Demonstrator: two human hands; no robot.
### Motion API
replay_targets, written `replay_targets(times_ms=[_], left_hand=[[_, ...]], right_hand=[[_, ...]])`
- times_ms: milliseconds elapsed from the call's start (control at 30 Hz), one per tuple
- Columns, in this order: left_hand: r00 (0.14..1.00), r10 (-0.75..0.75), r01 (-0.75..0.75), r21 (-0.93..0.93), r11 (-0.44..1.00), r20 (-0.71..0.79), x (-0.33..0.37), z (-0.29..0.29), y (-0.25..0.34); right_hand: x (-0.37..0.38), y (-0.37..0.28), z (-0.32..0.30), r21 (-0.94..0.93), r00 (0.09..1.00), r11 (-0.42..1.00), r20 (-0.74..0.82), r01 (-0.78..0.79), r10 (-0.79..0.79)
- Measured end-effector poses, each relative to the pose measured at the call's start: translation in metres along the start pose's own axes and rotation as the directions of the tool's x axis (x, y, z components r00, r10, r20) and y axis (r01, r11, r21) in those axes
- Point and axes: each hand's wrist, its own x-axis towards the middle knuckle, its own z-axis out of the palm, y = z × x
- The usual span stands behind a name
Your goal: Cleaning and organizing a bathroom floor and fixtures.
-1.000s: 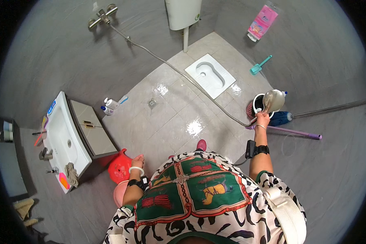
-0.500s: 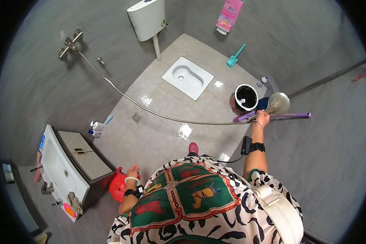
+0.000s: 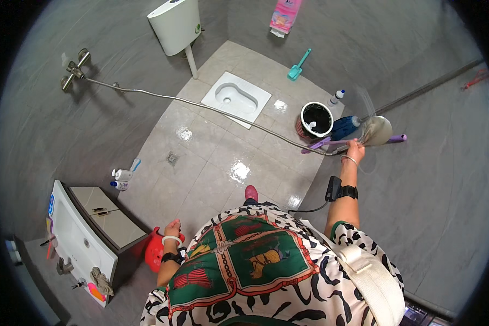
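My right hand (image 3: 355, 152) is closed round the handle of a shower head (image 3: 377, 131), at the right by the wall. Fine streams of water leave the head towards the wall. A metal hose (image 3: 212, 106) runs from the handle across to the wall mixer (image 3: 75, 70) at the left. Behind the hand lie a purple-handled tool (image 3: 397, 138) and a blue mop-like head (image 3: 343, 127). My left hand (image 3: 173, 228) hangs low with fingers curled and nothing visible in them, just above a red plastic thing (image 3: 155, 249), partly covered by my wrist.
A squat toilet (image 3: 209, 98) is set in the wet tiled floor (image 3: 201, 146). A lined bin (image 3: 300, 127) and a bottle (image 3: 337, 98) stand by the right wall; a teal scoop (image 3: 295, 72) is farther back. The washbasin cabinet (image 3: 114, 217) is at the left, bottles (image 3: 123, 175) beyond it.
The hose has swung up and pulled straighter, now crossing the squat toilet's near edge. The shower head has turned slightly and its spray shows more. My view has shifted a little rightward.
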Motion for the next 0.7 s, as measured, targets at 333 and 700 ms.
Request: replay_targets(times_ms=[333, 700], left_hand=[[1.0, 0.006, -0.006, -0.038, 0.999, 0.017, -0.005, 0.005, 0.007], [1.0, -0.011, 0.011, -0.058, 0.998, -0.01, -0.009, 0.008, -0.005]], right_hand=[[0.007, 0.003, -0.005, -0.01, 0.995, 0.995, 0.01, -0.1, 0.101], [0.031, 0.004, -0.015, 0.017, 0.998, 0.998, -0.013, 0.067, -0.067]])
